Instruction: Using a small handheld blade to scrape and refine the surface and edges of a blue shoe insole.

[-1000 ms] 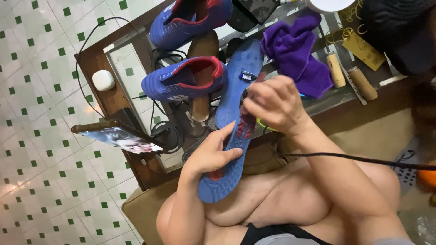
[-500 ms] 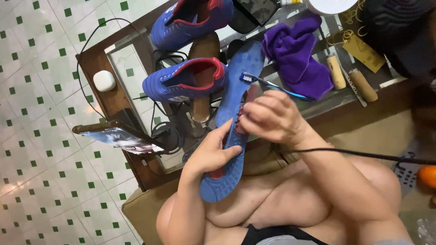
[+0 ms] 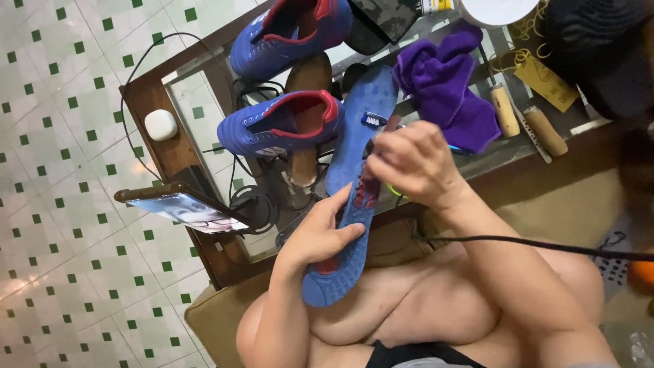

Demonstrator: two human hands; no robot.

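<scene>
Head view. My left hand (image 3: 320,235) grasps the blue insole (image 3: 354,184) from below at its middle, thumb lying along the near edge. The insole runs lengthwise from above my lap, where its heel end sits, to its toe end over the glass table (image 3: 191,102). My right hand (image 3: 415,163) is clenched around a small brush (image 3: 374,118), whose bristle head rests on the insole's far half; a bit of yellow-green shows under the palm, but I cannot tell what it is.

Judgement on the work in hand: the insole is thin and will flex, so the left hand should support it right behind the spot being brushed. Short strokes along its length, with light pressure, should keep the bristles flat and the insole from buckling.

Just left of the insole, two blue shoes with red lining, the nearer shoe (image 3: 279,123) and the farther shoe (image 3: 289,31), each stand mounted on a wooden shoe form (image 3: 306,88) that fills the opening; no insole is visible inside either. Right of the insole lies a purple cloth (image 3: 449,88), then two wooden-handled tools (image 3: 524,119). A white bowl (image 3: 497,8) at the far edge is cut off; its contents cannot be seen. A phone (image 3: 180,208) lies at the table's near left corner, a small white case (image 3: 161,125) beyond it.
</scene>
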